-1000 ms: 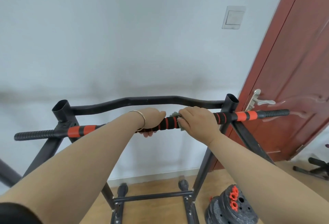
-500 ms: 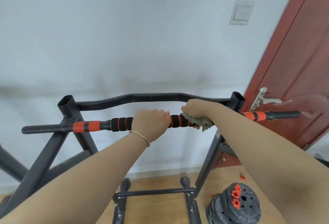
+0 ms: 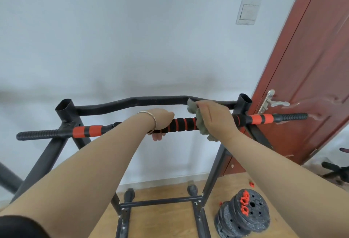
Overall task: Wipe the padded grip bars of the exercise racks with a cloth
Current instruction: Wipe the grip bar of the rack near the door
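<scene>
rack: black frame (image 3: 47, 154), against the wall
grip bar: black-red padding (image 3: 183, 124) across rack front
left hand: (image 3: 160, 120) curled round bar, mid-span
right hand: (image 3: 213, 116) clutches cloth onto bar
cloth: grey-green wad (image 3: 202, 126), right-centre padding
step: wiping centre section, probably
next: likely slide cloth right, firm pressure

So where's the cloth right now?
In the head view, right of centre: the cloth is bunched in the right hand, across the padded bar, just right of the left hand gripping that bar.
</scene>
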